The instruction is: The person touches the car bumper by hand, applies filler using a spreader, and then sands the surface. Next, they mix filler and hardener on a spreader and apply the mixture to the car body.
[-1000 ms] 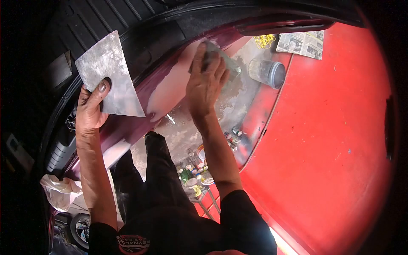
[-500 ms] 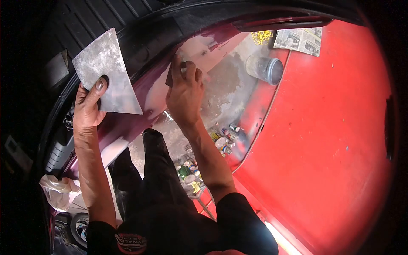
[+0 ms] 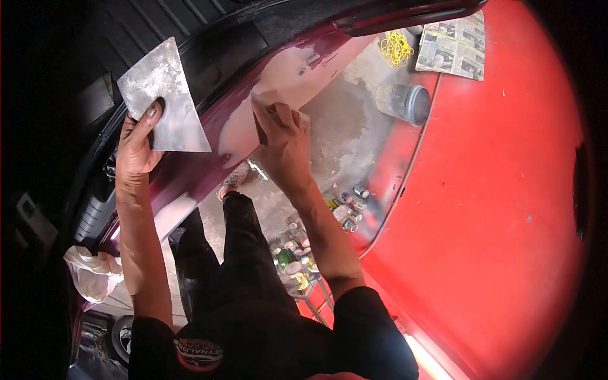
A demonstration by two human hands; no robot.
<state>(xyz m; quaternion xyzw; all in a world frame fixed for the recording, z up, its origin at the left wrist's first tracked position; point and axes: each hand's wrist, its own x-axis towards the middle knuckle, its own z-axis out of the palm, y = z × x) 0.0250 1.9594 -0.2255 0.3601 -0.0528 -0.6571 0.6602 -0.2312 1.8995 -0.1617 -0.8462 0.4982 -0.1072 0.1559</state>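
My left hand (image 3: 137, 140) grips a flat, four-sided metal plate (image 3: 166, 95) by its lower edge, thumb across the face. Whitish smears cover much of the plate's upper half. My right hand (image 3: 285, 142) is closed around a thin, flat brownish-grey piece (image 3: 260, 130), mostly hidden by the fingers; I cannot tell what kind it is. That piece overlaps the lower edge of the dark maroon car panel (image 3: 223, 130), beside a broad pinkish filler patch (image 3: 278, 76). Another pale patch (image 3: 174, 214) lies lower on the panel, under my left forearm.
Black ribbed lining (image 3: 158, 22) lies beyond the panel. On the concrete floor (image 3: 335, 120) stand a clear bucket (image 3: 405, 104), coiled yellow cord (image 3: 397, 49) and several small cans (image 3: 291, 256). Newspaper (image 3: 453, 47) rests by a large red surface (image 3: 487, 177). A white bag (image 3: 94, 272) hangs at left.
My right hand has moved slightly down and to the right along the panel, with the flat piece still in it. The view has shifted a little; my left hand keeps its hold on the plate.
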